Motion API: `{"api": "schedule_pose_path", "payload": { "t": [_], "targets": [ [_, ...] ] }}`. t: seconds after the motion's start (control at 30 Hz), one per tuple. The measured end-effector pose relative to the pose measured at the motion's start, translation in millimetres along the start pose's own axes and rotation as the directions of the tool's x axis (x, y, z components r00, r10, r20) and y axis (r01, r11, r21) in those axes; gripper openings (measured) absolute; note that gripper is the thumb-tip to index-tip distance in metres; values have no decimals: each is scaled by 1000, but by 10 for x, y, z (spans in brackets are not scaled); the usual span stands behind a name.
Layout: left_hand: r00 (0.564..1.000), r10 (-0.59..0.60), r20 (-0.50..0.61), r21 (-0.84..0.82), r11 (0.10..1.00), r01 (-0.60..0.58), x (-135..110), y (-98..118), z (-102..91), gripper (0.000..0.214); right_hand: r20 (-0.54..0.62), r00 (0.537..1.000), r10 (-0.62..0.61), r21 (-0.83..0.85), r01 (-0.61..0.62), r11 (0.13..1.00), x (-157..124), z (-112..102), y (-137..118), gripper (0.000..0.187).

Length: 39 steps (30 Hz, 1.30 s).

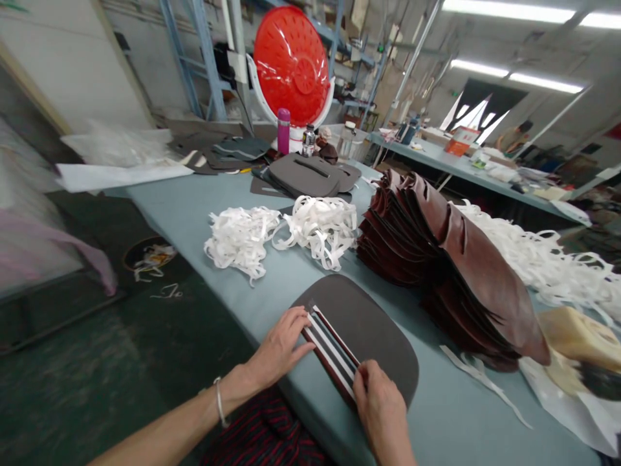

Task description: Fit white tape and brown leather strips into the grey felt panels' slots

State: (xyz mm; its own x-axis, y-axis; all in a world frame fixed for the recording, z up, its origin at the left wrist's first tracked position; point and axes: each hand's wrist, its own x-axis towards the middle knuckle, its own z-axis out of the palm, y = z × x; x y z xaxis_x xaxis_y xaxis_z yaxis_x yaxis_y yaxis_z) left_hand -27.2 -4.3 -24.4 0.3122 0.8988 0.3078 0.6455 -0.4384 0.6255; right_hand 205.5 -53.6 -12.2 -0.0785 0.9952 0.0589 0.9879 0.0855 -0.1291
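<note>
A dark grey rounded panel (361, 317) lies on the table in front of me. Along its near side runs a long slot, bordered by dark brown leather edging (334, 377) and strips of white tape (330, 349). My left hand (284, 340) rests at the slot's far left end, fingers stretched out on the panel and thumb apart. At the near right end, my right hand (381, 401) has its fingers curled and pinched on the brown edging; the fingertips are partly hidden.
Two piles of white tape strips (240, 239) (320, 226) lie beyond the panel. To the right stands a stack of brown leather pieces (451, 259). More grey panels (305, 175), a purple bottle (283, 129) and a red fan (291, 65) are at the back. A tape roll (582, 333) sits far right.
</note>
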Motion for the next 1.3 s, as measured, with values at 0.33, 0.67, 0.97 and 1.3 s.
{"api": "schedule_pose_path", "payload": {
  "t": [0.33, 0.67, 0.97, 1.3],
  "targets": [
    [1000, 10, -19, 21, 1000, -10, 12, 7, 10, 45, -149, 974, -170, 200, 198, 960, 597, 167, -797, 30],
    [991, 99, 87, 209, 971, -116, -1, -76, 77, 41, -220, 921, -320, -37, 320, 947, 373, 249, -717, 27],
    [983, 165, 80, 284, 942, -181, -29, -74, 99, 40, -280, 875, -395, -63, 394, 917, -557, 74, 184, 36],
    [979, 192, 69, 242, 949, -203, -18, -109, 161, 35, -213, 964, -158, 235, 207, 950, -683, 10, 291, 17]
  ]
}}
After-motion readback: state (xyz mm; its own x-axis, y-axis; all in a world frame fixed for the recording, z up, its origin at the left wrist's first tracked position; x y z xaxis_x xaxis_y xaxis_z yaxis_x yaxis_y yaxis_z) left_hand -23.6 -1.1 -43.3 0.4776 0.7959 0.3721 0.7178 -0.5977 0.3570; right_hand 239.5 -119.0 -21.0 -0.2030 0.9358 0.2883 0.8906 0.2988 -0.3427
